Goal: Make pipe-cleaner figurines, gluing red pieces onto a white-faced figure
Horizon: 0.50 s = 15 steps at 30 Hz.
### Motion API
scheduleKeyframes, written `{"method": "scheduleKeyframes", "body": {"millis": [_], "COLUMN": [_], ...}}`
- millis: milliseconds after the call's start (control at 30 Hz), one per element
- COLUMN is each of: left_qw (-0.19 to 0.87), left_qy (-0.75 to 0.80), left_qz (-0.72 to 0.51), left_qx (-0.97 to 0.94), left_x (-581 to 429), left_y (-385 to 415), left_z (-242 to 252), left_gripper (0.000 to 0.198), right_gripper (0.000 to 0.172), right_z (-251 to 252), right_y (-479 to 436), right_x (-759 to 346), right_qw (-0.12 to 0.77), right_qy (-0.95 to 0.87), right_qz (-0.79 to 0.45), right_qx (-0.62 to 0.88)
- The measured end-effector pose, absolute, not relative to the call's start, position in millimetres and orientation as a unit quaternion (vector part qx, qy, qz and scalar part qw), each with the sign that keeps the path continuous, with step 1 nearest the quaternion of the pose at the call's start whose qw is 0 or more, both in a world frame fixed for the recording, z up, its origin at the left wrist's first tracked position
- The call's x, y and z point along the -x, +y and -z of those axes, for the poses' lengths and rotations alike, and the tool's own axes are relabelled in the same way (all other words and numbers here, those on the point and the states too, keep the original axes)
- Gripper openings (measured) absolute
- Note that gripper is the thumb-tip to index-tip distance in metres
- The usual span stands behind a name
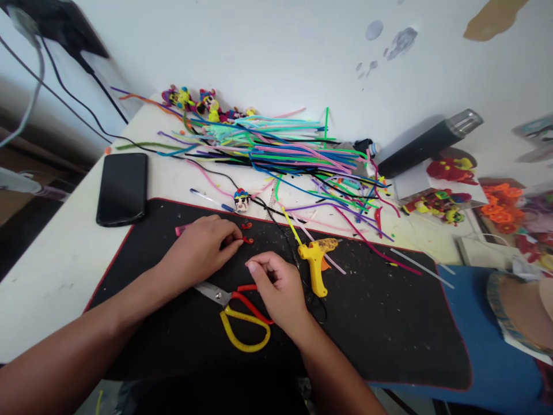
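**Left hand [205, 249] pinches a small red piece [248, 240] above the black mat [389, 328]**

The red piece sits near the centre of the frame, at the tips of the left hand's thumb and forefinger; that grip is closed on its edge. A second red piece [246, 225] lies on the mat just above it in the frame. The right hand [280, 288], a little lower and to the right, has its thumb and forefinger drawn together; whether anything tiny is in that closed grip, I cannot tell.

Scissors [246, 346] with one red and one yellow handle lie between the forearms, partly covered by both hands. A yellow glue gun [317, 268] rests right of centre, near the right hand. A small figure head [241, 200] stands at the mat's upper edge, beside a pen [211, 200]. Coloured pipe cleaners [298, 155] spread across the bench [47, 248] at upper centre, and a dark phone [122, 189] lies at left.
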<state>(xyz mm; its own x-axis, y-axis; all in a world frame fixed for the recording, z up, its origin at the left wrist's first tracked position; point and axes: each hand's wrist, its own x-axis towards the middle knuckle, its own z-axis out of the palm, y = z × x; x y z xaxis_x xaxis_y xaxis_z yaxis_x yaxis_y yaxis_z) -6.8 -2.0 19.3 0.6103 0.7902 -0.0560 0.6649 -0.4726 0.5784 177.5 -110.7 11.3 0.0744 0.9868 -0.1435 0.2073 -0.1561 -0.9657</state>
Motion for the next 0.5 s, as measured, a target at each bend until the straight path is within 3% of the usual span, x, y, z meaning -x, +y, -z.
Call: {"method": "scheduleKeyframes", "body": {"millis": [233,500], "left_qw": [0.295,0.22], "left_qy": [0.463,0.414], "left_qz": [-0.13,-0.104], "left_qx": [-0.826,-0.877], "left_x": [9,0], "left_y": [2,15], "left_z": [-21,-25], "left_gripper": [0.024,0.021], "right_gripper": [0.02,0.018], "right_z": [-11,-12], "right_y": [-112,-110], "right_x": [-177,-177], "right_qw": [0.409,0.409], "right_qy": [-0.504,-0.511], "right_qz": [-0.46,-0.46], "right_qx": [0.606,0.6]}}
